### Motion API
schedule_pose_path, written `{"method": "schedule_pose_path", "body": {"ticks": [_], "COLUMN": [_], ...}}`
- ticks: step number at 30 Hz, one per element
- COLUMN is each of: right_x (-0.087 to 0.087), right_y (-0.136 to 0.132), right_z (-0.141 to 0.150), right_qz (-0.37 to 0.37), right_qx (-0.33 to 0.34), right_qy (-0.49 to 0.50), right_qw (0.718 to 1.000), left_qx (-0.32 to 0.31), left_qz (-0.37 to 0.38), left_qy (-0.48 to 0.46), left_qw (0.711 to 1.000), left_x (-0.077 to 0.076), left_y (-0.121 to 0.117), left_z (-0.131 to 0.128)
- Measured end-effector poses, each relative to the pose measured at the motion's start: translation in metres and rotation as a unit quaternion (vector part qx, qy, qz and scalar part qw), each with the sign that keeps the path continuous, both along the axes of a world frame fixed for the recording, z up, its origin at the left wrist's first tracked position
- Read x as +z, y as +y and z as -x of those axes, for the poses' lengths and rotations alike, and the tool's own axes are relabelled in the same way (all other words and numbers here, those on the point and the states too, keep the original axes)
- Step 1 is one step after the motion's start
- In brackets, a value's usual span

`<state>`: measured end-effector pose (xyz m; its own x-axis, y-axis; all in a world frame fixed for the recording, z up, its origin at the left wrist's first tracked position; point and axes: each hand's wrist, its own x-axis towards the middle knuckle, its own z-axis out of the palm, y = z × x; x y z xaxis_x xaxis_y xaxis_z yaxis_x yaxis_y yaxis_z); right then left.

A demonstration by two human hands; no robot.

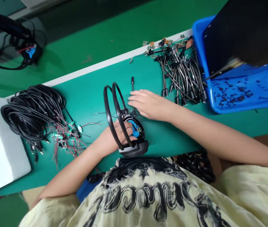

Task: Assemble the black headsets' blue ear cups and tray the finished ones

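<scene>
A person sat at a workbench with a green mat (93, 91), seen from above, a pale yellow printed shirt (152, 198) filling the bottom of the view.

The left hand (116, 137) held a black headset (136, 148) with a double-band headband (111, 107), which rose in two loops above the hand. The fingers curled around into the open ear cup, whose blue inner part (134, 127) lay directly under the fingertips. The headset rested on its ear cup on the mat, close to the person's body.

The right hand (148, 104) lay flat on the mat just beside the headset. Its fingers were extended and close together, not pinching anything. They rested across a short black cable (132, 85), whose ends showed above and below them.

Beyond the right hand lay a heap of short black and silver cable pieces (178, 71) with small circuit boards at their ends. Further right stood a blue plastic tray (240, 94) scattered with tiny black bits. To the left, a bundle of coiled black cables (34, 113) spilled thin red wires and small green boards (63, 138) onto the mat, beside a white foam pad (1, 145).
</scene>
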<state>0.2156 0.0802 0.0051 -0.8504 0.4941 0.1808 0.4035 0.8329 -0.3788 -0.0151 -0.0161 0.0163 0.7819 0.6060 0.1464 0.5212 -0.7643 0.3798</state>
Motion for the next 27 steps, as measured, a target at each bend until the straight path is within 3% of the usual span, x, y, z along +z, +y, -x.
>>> {"method": "schedule_pose_path", "body": {"ticks": [2,4,7,10,13,16,22,27], "right_x": [0.008,0.026,0.057,0.071,0.065,0.054,0.032,0.016], "right_y": [0.001,-0.009,-0.045,-0.093,-0.13,-0.152,-0.172,-0.18], "right_z": [0.004,-0.002,-0.025,-0.047,-0.056,-0.051,-0.032,-0.024], "right_qz": [-0.058,-0.096,-0.122,-0.107,-0.06,-0.018,0.055,0.051], "right_qx": [0.047,0.078,0.061,0.005,-0.045,-0.084,-0.17,-0.178], "right_qy": [-0.045,-0.081,-0.121,-0.135,-0.151,-0.135,-0.047,-0.017], "right_qw": [0.996,0.989,0.983,0.985,0.986,0.987,0.983,0.983], "left_qx": [0.016,0.036,0.065,0.082,0.088,0.096,0.103,0.101], "left_qz": [0.011,0.029,0.059,0.075,0.079,0.071,0.051,0.053], "left_qy": [0.008,0.026,0.072,0.119,0.155,0.163,0.151,0.14], "left_qw": [1.0,0.999,0.994,0.987,0.981,0.979,0.982,0.984], "left_x": [0.001,0.006,0.017,0.027,0.028,0.023,0.016,0.014], "left_y": [-0.01,-0.022,-0.041,-0.053,-0.059,-0.061,-0.06,-0.059], "left_z": [0.0,-0.002,-0.01,-0.021,-0.029,-0.031,-0.027,-0.024]}}
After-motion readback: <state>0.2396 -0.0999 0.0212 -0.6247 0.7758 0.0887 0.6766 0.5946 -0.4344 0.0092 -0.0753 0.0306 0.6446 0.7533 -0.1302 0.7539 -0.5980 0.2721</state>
